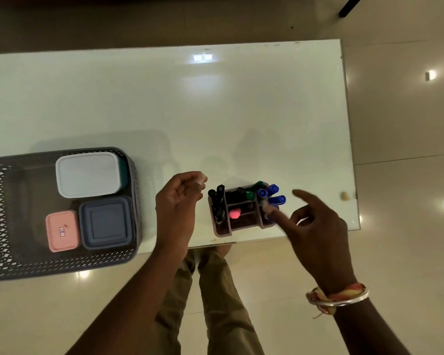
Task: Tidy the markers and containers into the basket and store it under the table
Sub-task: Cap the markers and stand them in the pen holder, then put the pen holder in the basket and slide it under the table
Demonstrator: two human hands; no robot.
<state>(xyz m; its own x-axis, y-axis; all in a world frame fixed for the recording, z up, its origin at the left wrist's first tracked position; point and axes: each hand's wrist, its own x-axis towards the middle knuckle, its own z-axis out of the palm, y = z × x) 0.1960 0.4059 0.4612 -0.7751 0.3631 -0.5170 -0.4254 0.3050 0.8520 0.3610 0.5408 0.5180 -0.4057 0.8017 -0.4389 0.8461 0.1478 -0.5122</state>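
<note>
A white glossy table (164, 103) fills most of the view. At its near left stands a dark lattice basket (62, 265).

The left hand (177, 201) hangs over the near edge between basket and caddy (241, 228), just left of the caddy and not touching it. Its fingers are loosely curled toward the thumb, with nothing seen in them. The right hand (318, 226) is spread wide at the caddy's right side. One blurred fingertip (271, 212) reaches the caddy's right compartment; whether it touches cannot be told. A bangle (344, 299) circles that wrist.

Three closed boxes lie flat in the right half of the basket: a white box (87, 174) at the far side, a grey box (105, 221) in front of it, and a pink box (61, 231) just left of the grey one.

The caddy sits at the table's near edge, well right of the basket. Black markers (217, 201) stand in its left compartment, a green marker (250, 194) at the back and blue markers (272, 193) on the right, with something pink (234, 213) in the middle.

A small beige bit (344, 196) lies near the table's right edge.
</note>
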